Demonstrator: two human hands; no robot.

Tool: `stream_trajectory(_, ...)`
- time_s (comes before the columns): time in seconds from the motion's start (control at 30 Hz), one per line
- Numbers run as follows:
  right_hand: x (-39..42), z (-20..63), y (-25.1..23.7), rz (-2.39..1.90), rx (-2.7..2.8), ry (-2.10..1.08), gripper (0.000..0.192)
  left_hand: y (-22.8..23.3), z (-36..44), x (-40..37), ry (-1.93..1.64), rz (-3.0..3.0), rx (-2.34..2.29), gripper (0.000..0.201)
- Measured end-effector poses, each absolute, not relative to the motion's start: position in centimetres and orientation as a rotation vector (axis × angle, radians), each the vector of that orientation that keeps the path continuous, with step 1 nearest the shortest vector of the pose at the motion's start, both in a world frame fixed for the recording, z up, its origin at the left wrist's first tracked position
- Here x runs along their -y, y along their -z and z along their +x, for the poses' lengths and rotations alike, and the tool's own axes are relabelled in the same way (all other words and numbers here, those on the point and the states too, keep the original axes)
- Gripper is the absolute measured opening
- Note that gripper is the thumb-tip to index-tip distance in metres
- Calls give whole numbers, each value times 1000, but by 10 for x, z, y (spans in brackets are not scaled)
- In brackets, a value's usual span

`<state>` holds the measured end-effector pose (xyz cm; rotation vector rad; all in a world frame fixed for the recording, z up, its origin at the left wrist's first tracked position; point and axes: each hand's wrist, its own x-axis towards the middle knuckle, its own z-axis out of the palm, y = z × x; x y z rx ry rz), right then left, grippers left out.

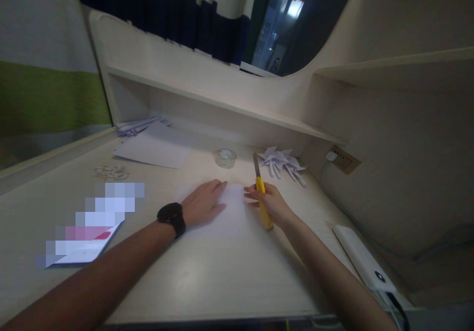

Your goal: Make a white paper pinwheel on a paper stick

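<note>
- Starting at the lower left of the frame, I see a blurred-out flat item (85, 227) lying on the desk (207, 276), well apart from both hands.
- Just above it, toward the left middle, sits a scatter of small paper scraps (111, 173), with a larger white sheet (155, 148) beyond.
- Near centre, my left hand (203, 202), with a black watch (172, 218) on its wrist, lies flat and open, palm down, pressing on the left part of a white sheet of paper (231, 212).
- That paper lies between the two hands, touching both, at the middle of the frame.
- Right of centre, my right hand (268, 203) is closed around a yellow utility knife (261, 192); the blade points up-frame, away from me, and the knife's long axis runs along the paper's right edge.
- So the right hand is the one at the edge, while the left pins the sheet.
- Above, mid-frame, a roll of clear tape (225, 157) rests near folded paper pinwheels (282, 163).
- At the lower right lies a white power bank (363, 259).
</note>
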<state>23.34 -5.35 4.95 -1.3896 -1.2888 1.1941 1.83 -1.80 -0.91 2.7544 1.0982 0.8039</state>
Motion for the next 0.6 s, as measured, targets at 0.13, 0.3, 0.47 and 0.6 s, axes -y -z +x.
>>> stream_trajectory(0.13,55,238,-50,-1431,1358,-1115,22,7,18,18,-840,2730,-1064,43)
stream_trajectory(0.3,62,262,-53,-1672,1845,-587,32,4,19,12,-929,2619,-1102,21)
stream_trajectory(0.47,82,285,-50,-1726,2146,-353,39,-3,15,8,-1015,2453,-1163,26)
stream_trajectory(0.6,107,283,-50,-1629,2342,-324,38,-8,12,8,-1071,2362,-1215,26)
